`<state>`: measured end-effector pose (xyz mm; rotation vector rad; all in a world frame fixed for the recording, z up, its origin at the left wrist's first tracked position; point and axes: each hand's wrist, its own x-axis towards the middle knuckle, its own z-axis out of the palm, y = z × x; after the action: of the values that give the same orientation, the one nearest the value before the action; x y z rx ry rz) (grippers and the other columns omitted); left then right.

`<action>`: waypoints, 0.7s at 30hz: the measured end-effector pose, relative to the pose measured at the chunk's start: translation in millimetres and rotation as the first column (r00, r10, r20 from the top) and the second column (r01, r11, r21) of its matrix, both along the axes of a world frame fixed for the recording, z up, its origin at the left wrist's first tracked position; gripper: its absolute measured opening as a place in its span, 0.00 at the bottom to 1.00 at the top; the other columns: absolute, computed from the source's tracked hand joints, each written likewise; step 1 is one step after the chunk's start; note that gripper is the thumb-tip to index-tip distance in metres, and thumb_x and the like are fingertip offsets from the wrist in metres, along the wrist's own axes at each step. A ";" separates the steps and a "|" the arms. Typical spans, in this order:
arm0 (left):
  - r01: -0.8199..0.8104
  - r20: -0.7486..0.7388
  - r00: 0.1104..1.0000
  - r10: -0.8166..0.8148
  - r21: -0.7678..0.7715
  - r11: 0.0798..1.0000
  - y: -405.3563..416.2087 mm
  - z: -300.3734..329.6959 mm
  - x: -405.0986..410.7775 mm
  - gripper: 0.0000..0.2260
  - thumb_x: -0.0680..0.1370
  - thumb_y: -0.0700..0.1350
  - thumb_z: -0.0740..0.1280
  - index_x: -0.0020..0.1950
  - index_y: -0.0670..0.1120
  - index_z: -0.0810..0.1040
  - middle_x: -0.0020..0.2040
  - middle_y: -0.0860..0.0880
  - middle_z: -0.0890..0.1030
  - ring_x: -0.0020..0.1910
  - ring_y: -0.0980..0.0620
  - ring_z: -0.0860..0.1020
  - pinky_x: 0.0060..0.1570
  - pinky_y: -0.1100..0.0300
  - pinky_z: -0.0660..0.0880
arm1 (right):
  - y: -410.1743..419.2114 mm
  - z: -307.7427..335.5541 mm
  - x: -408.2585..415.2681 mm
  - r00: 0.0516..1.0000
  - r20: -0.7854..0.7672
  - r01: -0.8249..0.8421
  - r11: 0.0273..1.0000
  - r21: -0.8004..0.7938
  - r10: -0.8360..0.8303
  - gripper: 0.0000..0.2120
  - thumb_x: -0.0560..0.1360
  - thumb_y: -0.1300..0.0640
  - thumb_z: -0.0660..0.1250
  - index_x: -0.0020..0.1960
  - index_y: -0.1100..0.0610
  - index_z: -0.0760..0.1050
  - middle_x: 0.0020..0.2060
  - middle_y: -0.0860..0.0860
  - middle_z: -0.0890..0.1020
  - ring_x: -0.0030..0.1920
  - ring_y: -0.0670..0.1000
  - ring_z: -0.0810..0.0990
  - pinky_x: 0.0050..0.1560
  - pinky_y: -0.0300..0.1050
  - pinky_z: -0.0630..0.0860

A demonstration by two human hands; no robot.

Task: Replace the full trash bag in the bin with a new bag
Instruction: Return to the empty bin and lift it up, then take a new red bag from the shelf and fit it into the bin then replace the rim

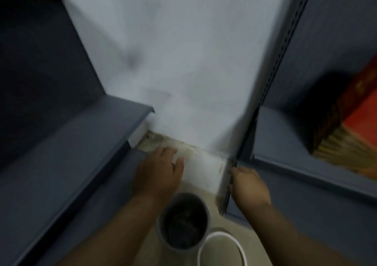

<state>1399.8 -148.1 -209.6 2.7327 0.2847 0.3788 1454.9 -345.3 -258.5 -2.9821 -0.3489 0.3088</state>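
A white-rimmed round object (221, 249) sat at bottom centre beside the grey bin (183, 220); above it, the left hand (159, 171) and right hand (247, 186) hovered loosely spread, holding nothing.

Dim, bluish light; heavy motion blur throughout; corners darkened

Pale floor (146, 243), seen from above between grey shelving. A grey bin (183, 220) with dark contents stands on it at 6 o'clock; a white ring (221, 247) lies touching the bin at its 4 o'clock. On the right shelf (285, 143), at 3 o'clock, rests a red box (355, 122).
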 end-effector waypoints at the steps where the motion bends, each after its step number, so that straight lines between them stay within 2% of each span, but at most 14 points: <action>1: -0.017 0.012 1.000 0.017 0.015 1.000 0.8 22.7 -4.5 0.23 0.72 0.57 0.50 0.49 0.46 0.79 0.46 0.44 0.82 0.45 0.41 0.79 0.43 0.53 0.75 | 5.4 26.7 0.1 0.999 0.019 -0.028 0.999 0.018 0.028 0.16 0.79 0.53 0.62 0.65 0.53 0.70 0.62 0.52 0.74 0.64 0.55 0.70 0.59 0.49 0.74; 3: -0.068 0.029 0.997 0.066 0.049 0.997 5.4 76.6 -17.5 0.18 0.72 0.54 0.53 0.42 0.46 0.79 0.40 0.45 0.82 0.39 0.42 0.81 0.37 0.55 0.77 | 19.0 81.9 1.6 0.994 0.070 -0.090 0.994 0.064 0.085 0.17 0.79 0.51 0.62 0.67 0.52 0.68 0.63 0.50 0.74 0.64 0.54 0.70 0.59 0.48 0.73; 4: -0.086 0.024 0.996 0.085 0.045 0.995 5.4 98.9 -25.9 0.19 0.71 0.55 0.52 0.42 0.46 0.79 0.40 0.46 0.82 0.39 0.43 0.81 0.38 0.55 0.77 | 25.6 104.6 0.1 0.988 0.094 -0.127 0.989 0.076 0.120 0.18 0.79 0.51 0.62 0.67 0.52 0.68 0.64 0.50 0.74 0.64 0.54 0.70 0.59 0.48 0.73; 6: -0.141 -0.006 0.990 0.142 0.045 0.989 10.8 145.6 -47.4 0.27 0.70 0.59 0.45 0.49 0.47 0.78 0.48 0.47 0.81 0.48 0.45 0.78 0.48 0.53 0.74 | 44.3 154.3 -4.7 0.965 0.162 -0.224 0.969 0.104 0.206 0.19 0.78 0.51 0.62 0.68 0.52 0.67 0.64 0.50 0.73 0.64 0.54 0.70 0.59 0.47 0.73; 8: -0.222 0.030 0.975 0.220 0.145 0.964 25.0 177.8 -71.0 0.30 0.70 0.60 0.42 0.53 0.48 0.77 0.53 0.49 0.79 0.53 0.47 0.77 0.53 0.53 0.71 | 66.7 195.3 -12.5 0.934 0.236 -0.303 0.945 0.122 0.268 0.20 0.78 0.50 0.62 0.69 0.51 0.67 0.64 0.50 0.74 0.64 0.53 0.71 0.58 0.46 0.73; 12: -0.359 0.141 0.933 0.332 0.255 0.898 62.3 228.6 -122.6 0.19 0.73 0.56 0.54 0.47 0.48 0.80 0.45 0.49 0.83 0.42 0.46 0.81 0.42 0.55 0.77 | 122.0 254.8 -31.8 0.869 0.340 -0.427 0.892 0.149 0.360 0.20 0.78 0.52 0.63 0.68 0.52 0.68 0.63 0.51 0.75 0.62 0.54 0.72 0.55 0.46 0.74; 17: -0.459 0.219 0.887 0.407 0.309 0.833 108.5 280.6 -175.8 0.20 0.77 0.56 0.52 0.61 0.47 0.75 0.59 0.48 0.78 0.58 0.47 0.75 0.58 0.53 0.69 | 199.1 317.3 -63.1 0.795 0.427 -0.557 0.797 0.232 0.431 0.23 0.76 0.50 0.65 0.70 0.54 0.68 0.63 0.54 0.75 0.64 0.57 0.72 0.59 0.51 0.74; 21: -0.539 0.288 0.842 0.457 0.385 0.749 151.2 308.2 -205.5 0.19 0.78 0.55 0.55 0.64 0.48 0.73 0.63 0.48 0.75 0.62 0.48 0.72 0.62 0.55 0.66 | 251.6 344.5 -84.1 0.717 0.501 -0.661 0.701 0.268 0.485 0.28 0.72 0.47 0.70 0.68 0.54 0.68 0.63 0.55 0.75 0.63 0.58 0.72 0.60 0.51 0.73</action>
<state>1194.3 3.1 98.5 3.0029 1.0135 0.9374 1370.8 -93.7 85.9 -2.3772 -1.2539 -0.3090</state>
